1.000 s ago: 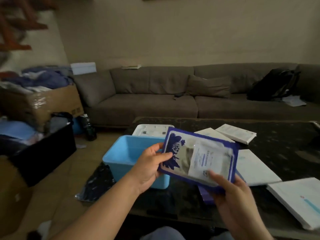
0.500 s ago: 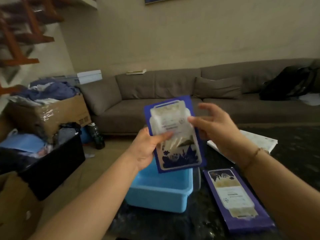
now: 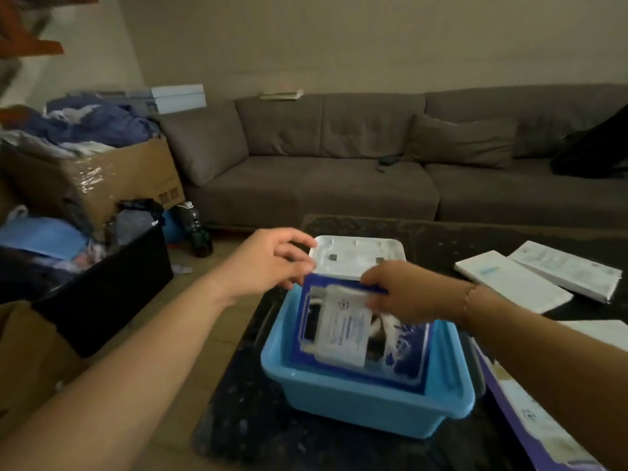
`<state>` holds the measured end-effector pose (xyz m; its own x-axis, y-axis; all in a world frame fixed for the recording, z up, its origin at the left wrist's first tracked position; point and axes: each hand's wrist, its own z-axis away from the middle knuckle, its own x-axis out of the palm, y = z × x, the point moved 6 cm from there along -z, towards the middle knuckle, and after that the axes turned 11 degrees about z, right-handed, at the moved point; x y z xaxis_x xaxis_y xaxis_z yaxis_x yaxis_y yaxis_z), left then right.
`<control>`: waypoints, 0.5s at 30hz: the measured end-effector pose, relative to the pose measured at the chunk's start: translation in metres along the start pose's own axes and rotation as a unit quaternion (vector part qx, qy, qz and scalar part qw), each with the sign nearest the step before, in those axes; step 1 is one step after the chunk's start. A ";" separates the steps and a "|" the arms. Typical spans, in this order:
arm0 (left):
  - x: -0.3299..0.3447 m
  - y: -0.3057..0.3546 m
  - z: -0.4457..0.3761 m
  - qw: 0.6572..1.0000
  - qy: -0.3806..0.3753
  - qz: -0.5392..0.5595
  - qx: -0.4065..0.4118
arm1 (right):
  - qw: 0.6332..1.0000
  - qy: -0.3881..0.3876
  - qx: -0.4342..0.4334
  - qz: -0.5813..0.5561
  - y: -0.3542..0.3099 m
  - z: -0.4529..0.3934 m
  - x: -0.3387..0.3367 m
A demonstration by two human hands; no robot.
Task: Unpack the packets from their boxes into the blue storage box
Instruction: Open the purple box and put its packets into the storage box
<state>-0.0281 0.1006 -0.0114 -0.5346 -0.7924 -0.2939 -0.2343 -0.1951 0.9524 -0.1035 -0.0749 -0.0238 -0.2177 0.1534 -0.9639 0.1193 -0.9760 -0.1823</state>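
Note:
The blue storage box (image 3: pixel 356 406) stands on the dark table's near left corner. A dark-blue packet with a white label (image 3: pixel 343 331) lies tilted inside it, its upper edge sticking out above the far rim. My right hand (image 3: pixel 394 290) grips that upper edge. My left hand (image 3: pixel 272 263) hovers just left of the packet's top corner with loosely curled fingers, holding nothing. Another purple packet (image 3: pixel 530 413) lies flat on the table to the right of the box, partly cut off by the frame.
A white lid (image 3: pixel 356 254) lies behind the blue box. White flat boxes (image 3: pixel 509 280) lie at the right of the dark table (image 3: pixel 244 433). A black crate (image 3: pixel 102 294) and a cardboard box of clothes (image 3: pixel 102 178) stand on the floor at left. A grey sofa (image 3: pixel 323 185) runs behind.
The packet came down from in front of me into the blue box. My left hand let go of it; my right hand now holds its top edge.

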 end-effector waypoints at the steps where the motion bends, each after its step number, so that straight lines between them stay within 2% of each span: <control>1: 0.002 -0.006 -0.003 0.998 -0.011 -0.056 -0.003 | 0.999 -0.033 0.004 0.004 0.000 -0.006 0.015; 5: 0.021 -0.027 -0.008 0.974 -0.053 -0.220 0.029 | 0.991 -0.124 0.011 0.051 0.002 -0.024 0.059; 8: 0.037 -0.032 -0.008 0.950 -0.093 -0.291 0.062 | 0.986 -0.155 0.018 0.064 0.003 -0.032 0.077; 10: 0.043 -0.035 -0.010 0.939 -0.105 -0.317 0.077 | 0.986 -0.149 0.023 0.077 0.006 -0.038 0.086; 15: 0.044 -0.040 -0.013 0.942 -0.092 -0.309 0.090 | 0.986 -0.136 0.036 0.085 0.009 -0.045 0.099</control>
<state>-0.0318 0.0659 -0.0620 -0.3785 -0.4424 -0.8130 -0.6727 -0.4718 0.5700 -0.0809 -0.0612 -0.1293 -0.4528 -0.0517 -0.8901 0.1088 -0.9941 0.0024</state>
